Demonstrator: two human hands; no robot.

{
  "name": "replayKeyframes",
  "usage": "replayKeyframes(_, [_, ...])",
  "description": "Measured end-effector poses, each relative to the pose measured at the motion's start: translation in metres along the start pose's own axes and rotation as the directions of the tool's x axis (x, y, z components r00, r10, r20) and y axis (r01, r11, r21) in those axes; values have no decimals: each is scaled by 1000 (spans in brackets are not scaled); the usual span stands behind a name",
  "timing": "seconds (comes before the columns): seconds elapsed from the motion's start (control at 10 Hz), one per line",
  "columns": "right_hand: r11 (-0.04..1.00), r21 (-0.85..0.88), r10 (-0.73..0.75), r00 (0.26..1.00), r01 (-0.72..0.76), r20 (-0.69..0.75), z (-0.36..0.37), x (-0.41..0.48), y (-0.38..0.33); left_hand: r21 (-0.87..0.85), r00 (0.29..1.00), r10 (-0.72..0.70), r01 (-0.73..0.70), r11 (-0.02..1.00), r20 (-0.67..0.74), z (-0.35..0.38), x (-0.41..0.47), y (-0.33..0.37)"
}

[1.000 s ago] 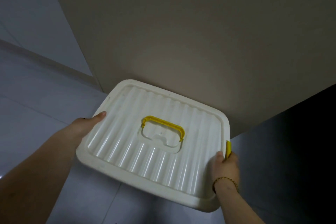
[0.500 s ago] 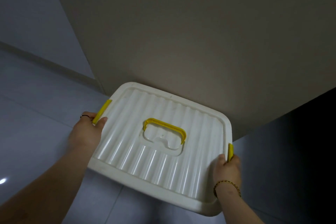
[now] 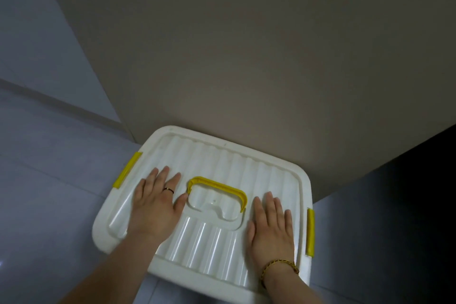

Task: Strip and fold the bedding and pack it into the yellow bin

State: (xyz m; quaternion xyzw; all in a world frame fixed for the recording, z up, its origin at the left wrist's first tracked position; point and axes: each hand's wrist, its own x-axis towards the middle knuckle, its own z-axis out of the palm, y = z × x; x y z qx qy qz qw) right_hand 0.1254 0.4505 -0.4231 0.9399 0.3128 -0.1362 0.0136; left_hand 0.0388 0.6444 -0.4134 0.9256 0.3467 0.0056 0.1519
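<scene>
Panel [image 3: 246, 57] backs white lid [image 3: 222, 155] under flat hands [image 3: 155, 205] [image 3: 271, 227].

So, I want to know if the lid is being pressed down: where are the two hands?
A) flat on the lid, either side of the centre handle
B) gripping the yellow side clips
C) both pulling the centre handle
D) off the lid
A: the left hand and right hand lie flat, fingers straight, on the white lid, flanking the yellow centre handle.

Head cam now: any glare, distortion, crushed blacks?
Head view: dim light; glare streaks on the ridged lid; the edge of the wall bows, wide-angle distortion; dark area at right shows no detail; left hand and right hand sharp.
</scene>
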Motion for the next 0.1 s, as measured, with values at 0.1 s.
replayKeyframes(0.1, [999,28,34,976,-41,213,-33,-1,-1,87,988,-71,60,994,134,-13,2,10])
